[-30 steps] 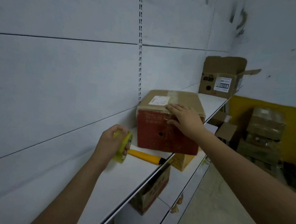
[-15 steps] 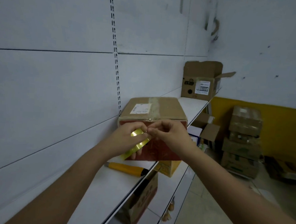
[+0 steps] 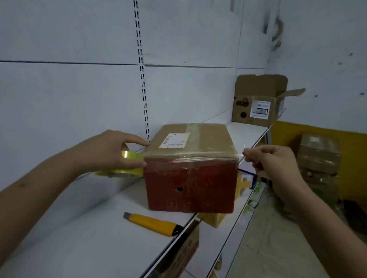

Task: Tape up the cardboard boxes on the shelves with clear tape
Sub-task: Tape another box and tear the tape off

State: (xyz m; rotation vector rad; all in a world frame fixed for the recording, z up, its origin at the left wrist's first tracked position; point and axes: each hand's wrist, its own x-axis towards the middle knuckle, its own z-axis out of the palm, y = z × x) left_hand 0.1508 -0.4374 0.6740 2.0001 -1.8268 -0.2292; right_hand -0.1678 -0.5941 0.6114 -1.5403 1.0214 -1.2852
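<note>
A closed cardboard box point(image 3: 195, 139) with a red front face and a white label sits on the white shelf point(image 3: 90, 236). My left hand point(image 3: 111, 149) grips a yellowish roll of clear tape point(image 3: 122, 169) just left of the box. My right hand point(image 3: 271, 163) pinches the free end of the tape at the box's right edge. A strip of clear tape point(image 3: 190, 155) stretches between both hands across the box's top front edge.
A yellow utility knife point(image 3: 151, 223) lies on the shelf in front of the box. An open cardboard box point(image 3: 257, 104) stands further along the shelf. More boxes sit on lower shelves point(image 3: 177, 258) and stacked on the floor at the right point(image 3: 319, 155).
My hands met at the box's front with the roll, then drew apart. The right hand pulled the tape end to the right, the left carried the roll to the left.
</note>
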